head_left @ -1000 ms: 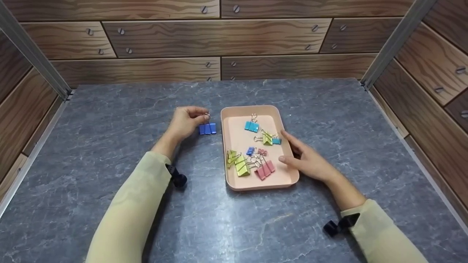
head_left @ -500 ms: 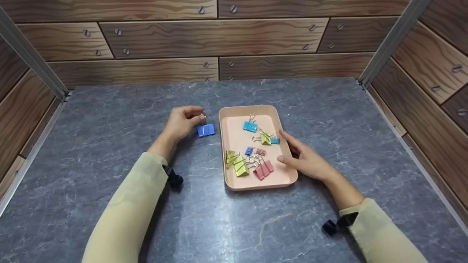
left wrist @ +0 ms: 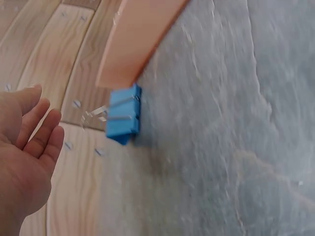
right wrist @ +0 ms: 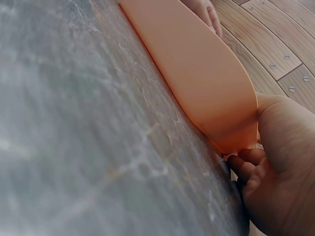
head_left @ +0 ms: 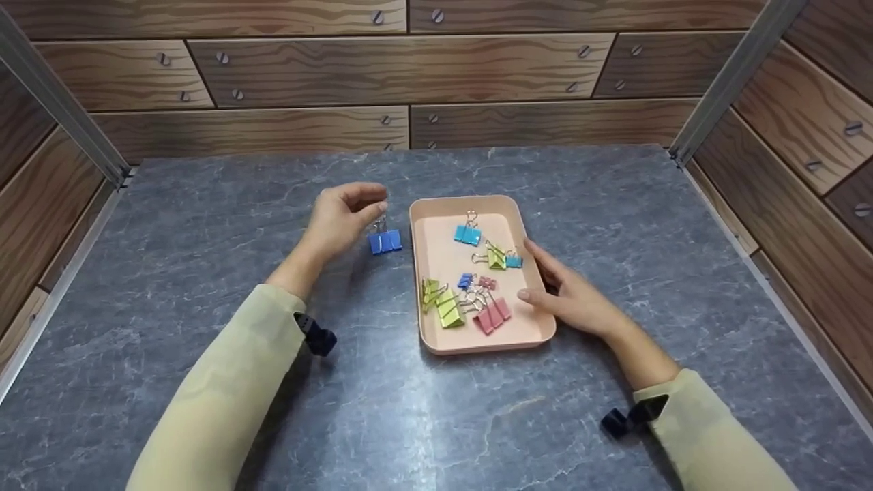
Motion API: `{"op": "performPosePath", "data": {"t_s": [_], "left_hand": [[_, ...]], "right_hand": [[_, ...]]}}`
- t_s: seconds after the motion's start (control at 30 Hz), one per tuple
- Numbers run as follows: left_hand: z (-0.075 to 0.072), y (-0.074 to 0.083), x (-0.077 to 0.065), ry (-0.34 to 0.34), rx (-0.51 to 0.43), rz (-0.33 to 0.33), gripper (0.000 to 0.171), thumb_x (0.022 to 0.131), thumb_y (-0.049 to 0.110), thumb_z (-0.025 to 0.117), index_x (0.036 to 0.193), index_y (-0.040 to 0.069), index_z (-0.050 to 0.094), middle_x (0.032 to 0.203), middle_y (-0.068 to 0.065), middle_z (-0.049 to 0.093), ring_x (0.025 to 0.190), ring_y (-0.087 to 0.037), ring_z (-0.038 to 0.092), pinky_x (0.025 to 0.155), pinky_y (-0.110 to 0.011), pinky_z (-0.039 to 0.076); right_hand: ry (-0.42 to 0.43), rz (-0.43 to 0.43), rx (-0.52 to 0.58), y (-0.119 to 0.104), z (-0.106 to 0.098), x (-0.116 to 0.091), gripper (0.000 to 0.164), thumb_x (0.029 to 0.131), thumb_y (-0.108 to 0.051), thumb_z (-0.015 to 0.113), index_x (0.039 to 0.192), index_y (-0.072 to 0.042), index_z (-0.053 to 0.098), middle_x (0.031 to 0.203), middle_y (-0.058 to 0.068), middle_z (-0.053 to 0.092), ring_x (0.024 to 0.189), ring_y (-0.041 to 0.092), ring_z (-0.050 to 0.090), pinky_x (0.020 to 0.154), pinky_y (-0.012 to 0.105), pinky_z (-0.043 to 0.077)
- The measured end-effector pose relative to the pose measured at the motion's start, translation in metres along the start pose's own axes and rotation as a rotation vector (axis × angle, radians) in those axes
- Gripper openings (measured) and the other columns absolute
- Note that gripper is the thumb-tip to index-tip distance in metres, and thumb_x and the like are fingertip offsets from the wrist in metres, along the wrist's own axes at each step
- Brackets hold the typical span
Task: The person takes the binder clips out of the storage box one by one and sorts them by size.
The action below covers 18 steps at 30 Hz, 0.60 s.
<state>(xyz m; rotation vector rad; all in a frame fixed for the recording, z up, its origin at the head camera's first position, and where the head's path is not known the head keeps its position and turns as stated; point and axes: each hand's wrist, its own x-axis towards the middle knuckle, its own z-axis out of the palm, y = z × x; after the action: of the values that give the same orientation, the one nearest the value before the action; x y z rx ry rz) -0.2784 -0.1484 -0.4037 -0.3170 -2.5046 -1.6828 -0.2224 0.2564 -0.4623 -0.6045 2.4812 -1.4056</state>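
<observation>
A large blue binder clip [head_left: 385, 241] stands on the table, just left of the pink tray [head_left: 483, 346]. My left hand [head_left: 344, 217] is above and behind it, and the left wrist view shows a gap between the loosely bent fingers [left wrist: 49, 142] and the clip's wire handles. Nothing is in that hand. At the tray's right side, my right hand [head_left: 576, 300] grips the wall, thumb over the rim and other fingers outside, low against it in the right wrist view. Inside the tray lie a light-blue clip [head_left: 468, 235], yellow-green clips [head_left: 450, 309], a pink clip [head_left: 492, 316] and smaller ones.
The grey marbled table [head_left: 382, 423] runs back to a wood-patterned wall [head_left: 307, 75]. Similar panels and metal posts [head_left: 723, 75] stand at both sides. A black wrist camera [head_left: 317, 335] sits on each sleeve.
My left hand has let go of the blue binder clip's handles and risen slightly away from it. The clip shifted a little, then stayed on the table. My right hand keeps its hold on the tray.
</observation>
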Motion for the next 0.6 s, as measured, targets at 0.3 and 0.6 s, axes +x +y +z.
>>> {"op": "performPosePath", "data": {"t_s": [0.3,0.6], "left_hand": [[0.017,0.025,-0.014,-0.102,-0.055,0.052,0.026,0.102,0.01,0.074,0.127,0.005,0.076,0.122,-0.008,0.076,0.107,-0.019,0.072,0.092,-0.034,0.059],[0.04,0.033,-0.023,-0.27,-0.129,0.071,0.029,0.1,0.005,0.074,0.128,-0.003,0.073,0.123,-0.011,0.076,0.109,-0.021,0.073,0.093,-0.032,0.06]], "right_hand": [[-0.007,-0.007,0.022,-0.001,-0.001,0.0,0.085,0.104,-0.026,0.071,0.171,-0.019,0.019,0.173,0.017,0.022,0.157,0.036,0.028,0.127,0.05,0.022],[-0.035,-0.001,0.08,0.001,-0.004,-0.002,0.082,0.105,-0.02,0.068,0.171,-0.022,0.018,0.175,0.009,0.018,0.159,0.03,0.023,0.127,0.044,0.019]]}}
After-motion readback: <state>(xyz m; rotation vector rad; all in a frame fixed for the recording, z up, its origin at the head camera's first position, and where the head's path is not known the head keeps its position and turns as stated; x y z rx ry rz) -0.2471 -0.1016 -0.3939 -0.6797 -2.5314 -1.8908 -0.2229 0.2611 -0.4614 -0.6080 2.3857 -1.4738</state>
